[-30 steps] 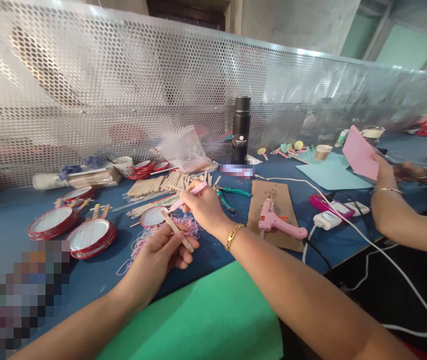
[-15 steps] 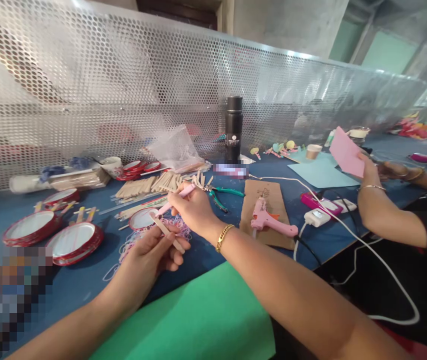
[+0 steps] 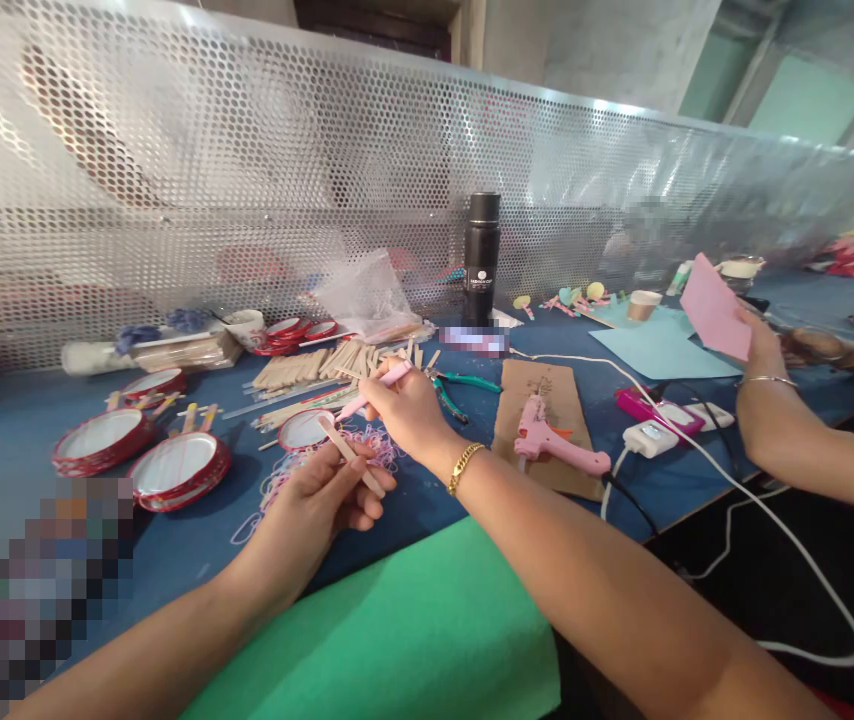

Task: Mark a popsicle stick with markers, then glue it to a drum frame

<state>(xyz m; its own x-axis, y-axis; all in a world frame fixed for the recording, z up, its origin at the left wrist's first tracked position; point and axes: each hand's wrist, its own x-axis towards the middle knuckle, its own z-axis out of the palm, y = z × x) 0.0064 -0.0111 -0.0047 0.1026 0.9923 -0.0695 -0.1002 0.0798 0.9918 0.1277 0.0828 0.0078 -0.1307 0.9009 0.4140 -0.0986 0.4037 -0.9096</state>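
Note:
My left hand (image 3: 333,490) pinches a flat wooden stick (image 3: 352,458) between thumb and fingers, with the stick slanting down to the right. Above it, my right hand (image 3: 416,412) is closed round a pink pen (image 3: 395,375), whose tip points down and left, near the stick's upper end. Beneath and behind my hands lie a tangle of pale purple and pink loops (image 3: 273,497) and a round red-rimmed disc (image 3: 305,430). A pile of wooden sticks (image 3: 296,370) is spread just behind. Green-handled pliers (image 3: 472,381) rest right of my right hand.
Red-rimmed round pieces (image 3: 179,468) stand at left. A black bottle (image 3: 482,260) is at the back. Right of my arm, a pink glue gun (image 3: 547,440) lies on cardboard (image 3: 513,395), beside chargers and cables. Another person's hand holds pink paper (image 3: 712,305). Green sheet (image 3: 397,640) lies in front.
The view has shifted, so most things sit farther right. The pen's tip has drawn slightly away from the stick; both hands keep their hold.

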